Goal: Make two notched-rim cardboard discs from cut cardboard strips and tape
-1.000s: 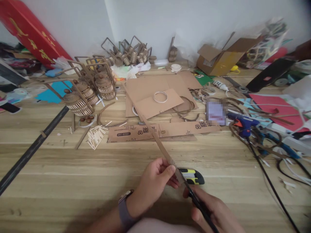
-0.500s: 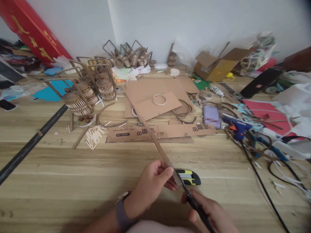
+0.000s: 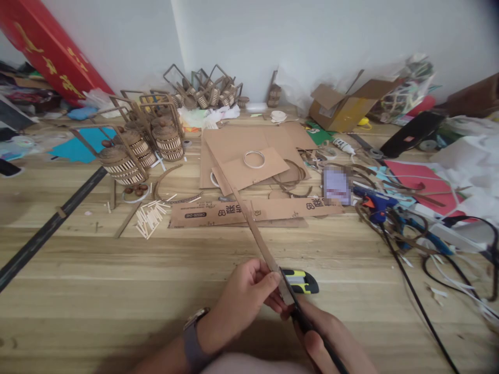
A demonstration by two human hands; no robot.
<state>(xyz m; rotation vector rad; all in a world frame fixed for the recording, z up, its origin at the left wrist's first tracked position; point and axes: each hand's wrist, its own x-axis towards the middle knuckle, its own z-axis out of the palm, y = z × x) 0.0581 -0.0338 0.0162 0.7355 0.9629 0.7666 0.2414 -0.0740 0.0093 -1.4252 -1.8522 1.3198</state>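
Note:
A long narrow cardboard strip [image 3: 249,223] slants from the flat cardboard sheets down to my hands. My left hand [image 3: 245,298], with a watch on the wrist, pinches the strip's near end between thumb and fingers. My right hand [image 3: 331,343] is closed round the dark handles of scissors [image 3: 307,324], whose blades meet the strip's end right beside my left thumb. A black and yellow utility knife [image 3: 300,280] lies on the wooden floor just behind both hands.
Flat cardboard sheets [image 3: 234,145] with a white ring lie in the middle, a printed cardboard band [image 3: 218,213] before them. Cardboard lanterns [image 3: 132,150] and small sticks [image 3: 150,218] are at left. A blue glue gun [image 3: 376,200] and black cables [image 3: 421,306] are at right.
My right hand has drawn the scissors a little closer to my left thumb on the strip. The view has shifted slightly; the strip stays held.

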